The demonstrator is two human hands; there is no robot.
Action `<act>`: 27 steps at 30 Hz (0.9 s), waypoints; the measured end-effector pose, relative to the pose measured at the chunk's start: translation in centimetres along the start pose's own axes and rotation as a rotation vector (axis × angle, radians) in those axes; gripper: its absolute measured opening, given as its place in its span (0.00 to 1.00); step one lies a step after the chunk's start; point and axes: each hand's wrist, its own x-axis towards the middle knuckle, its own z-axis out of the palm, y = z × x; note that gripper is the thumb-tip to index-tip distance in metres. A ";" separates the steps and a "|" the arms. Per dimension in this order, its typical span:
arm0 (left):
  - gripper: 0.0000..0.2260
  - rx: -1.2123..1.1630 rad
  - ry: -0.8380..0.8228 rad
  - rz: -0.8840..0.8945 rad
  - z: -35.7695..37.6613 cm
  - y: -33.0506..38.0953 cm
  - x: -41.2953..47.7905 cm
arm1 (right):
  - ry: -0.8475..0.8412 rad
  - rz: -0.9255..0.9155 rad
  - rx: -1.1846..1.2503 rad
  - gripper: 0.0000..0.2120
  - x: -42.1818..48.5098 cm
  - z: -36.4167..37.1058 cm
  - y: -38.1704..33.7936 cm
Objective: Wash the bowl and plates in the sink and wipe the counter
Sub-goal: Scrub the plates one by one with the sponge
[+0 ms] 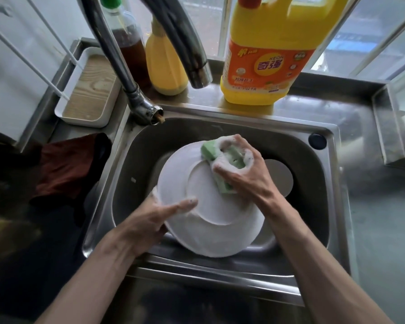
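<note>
Plate (211,206) over sink (323,183), sponge (222,160) scrubbing

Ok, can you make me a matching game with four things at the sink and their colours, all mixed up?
Things:
1 sponge
2 plate
3 detergent jug
4 cloth

Colours:
A yellow
B dark red
C green
D white

Right pairs: 1-C, 2-D, 3-A, 4-B

Yellow detergent jug (267,66), small yellow bottle (165,66), brown-liquid bottle (129,45), white tray (83,121)
</note>
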 end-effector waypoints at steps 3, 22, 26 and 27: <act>0.19 -0.018 0.015 0.012 -0.2 1.1 1.7 | -0.084 -0.007 -0.103 0.24 0.2 0.2 0.4; 0.21 -0.108 0.337 0.235 1.3 -1.7 1.3 | 0.393 0.271 0.149 0.03 -2.3 2.3 2.4; 0.22 -0.085 0.312 0.203 1.5 -2.3 0.6 | 0.286 0.162 0.294 0.07 -1.6 2.1 1.7; 0.23 -0.058 0.288 0.192 1.2 -2.3 0.5 | 0.263 0.122 0.286 0.08 -1.2 1.7 1.8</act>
